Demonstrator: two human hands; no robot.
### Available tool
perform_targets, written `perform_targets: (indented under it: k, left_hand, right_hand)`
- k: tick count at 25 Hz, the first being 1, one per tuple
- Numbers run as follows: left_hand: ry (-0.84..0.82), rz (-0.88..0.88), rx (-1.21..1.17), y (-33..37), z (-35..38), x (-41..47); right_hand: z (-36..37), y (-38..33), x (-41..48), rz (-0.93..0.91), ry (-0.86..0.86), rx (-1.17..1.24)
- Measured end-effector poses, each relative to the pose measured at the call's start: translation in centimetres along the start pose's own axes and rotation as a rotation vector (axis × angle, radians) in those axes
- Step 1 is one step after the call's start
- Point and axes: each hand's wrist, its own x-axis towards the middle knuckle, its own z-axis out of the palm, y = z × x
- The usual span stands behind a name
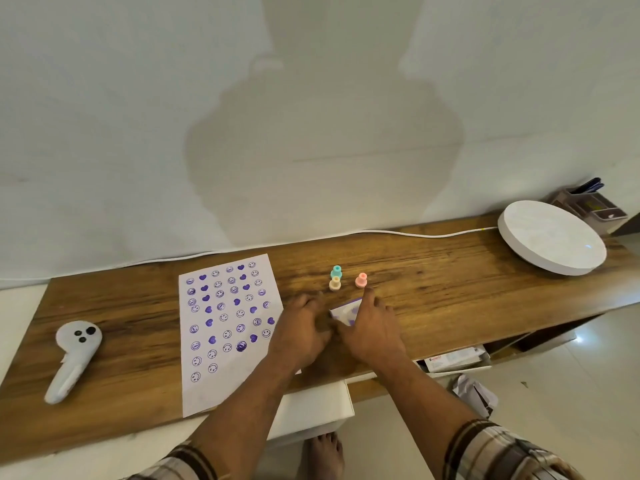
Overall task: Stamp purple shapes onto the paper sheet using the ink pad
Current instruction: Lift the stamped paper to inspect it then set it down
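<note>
Just right of the paper sheet (228, 327), both hands were down on the wooden table (450, 292) around the ink pad (346, 311). The pad lay flat between them, a small white case with purple showing on top, only partly visible behind the fingers. The left hand (301, 330) rested palm-down with its fingers curled against the pad's left edge, its wrist lying over the right margin of the sheet. The right hand (372, 327) covered the pad's right side, the forefinger stretched along its far edge; whether either hand truly gripped the pad or only touched it could not be told.

The sheet lay lengthwise on the table, its top near the wall, and carried rows of purple smiley faces and solid purple hearts down most of its length, with the lowest part still blank. Three small stamps stood upright just beyond the pad: a teal stamp (336, 271) farthest back, a cream stamp (335, 283) right in front of it, and a pink stamp (361, 280) to their right, near the tip of the right forefinger. None was held.

Well off to the left lay a white controller (74, 358). At the far right sat a round white disc (552, 237), its white cable (398, 232) running along the wall, and behind it a desk organizer (588, 206).
</note>
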Motion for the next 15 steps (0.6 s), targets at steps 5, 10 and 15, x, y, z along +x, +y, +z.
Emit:
perform_targets:
  k: [5,10,15]
  left_hand:
    - [0.211,-0.026,0.161,-3.3,-5.8,-2.1]
    - [0.029,-0.363,0.151,-8.9,-9.5,-4.5]
    - [-0.095,-0.523,0.058,-12.2,-10.7,-5.7]
  right_hand:
    - [-0.4,-6.1,-3.2,-0.231,0.102,0.041]
    - [3.1,-12.3,-5.1,-0.135,-0.13,0.147]
    - [5.1,-13.9,-3.5,-0.095,-0.177,0.112]
